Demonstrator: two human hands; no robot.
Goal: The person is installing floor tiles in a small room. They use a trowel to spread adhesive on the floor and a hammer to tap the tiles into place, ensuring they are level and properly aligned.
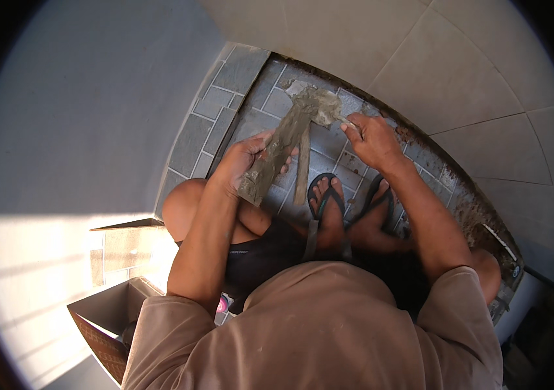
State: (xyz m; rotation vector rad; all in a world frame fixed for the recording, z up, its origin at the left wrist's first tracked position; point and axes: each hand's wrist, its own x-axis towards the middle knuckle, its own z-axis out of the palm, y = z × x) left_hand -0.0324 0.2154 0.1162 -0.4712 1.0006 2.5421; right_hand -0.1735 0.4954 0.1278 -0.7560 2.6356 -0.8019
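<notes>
My left hand [242,158] grips a long narrow strip [275,148] from below and the side, its fingers showing past the right edge. Wet grey mortar coats the strip's upper face, so what it is made of is hidden. My right hand [375,141] is closed round the thin handle of a small trowel [326,108]. Mortar covers the trowel's blade, which touches the strip's far end. Just right of the strip is a thin, mortar-coloured bar [302,168]; I cannot tell whether it is attached.
Grey paving tiles [265,104] cover the floor around my sandalled feet [327,195]. A dirty, rough gap [429,159] runs along the foot of the beige tiled wall [446,58]. A plain wall [95,110] rises at left. An opened cardboard box [104,325] stands at lower left.
</notes>
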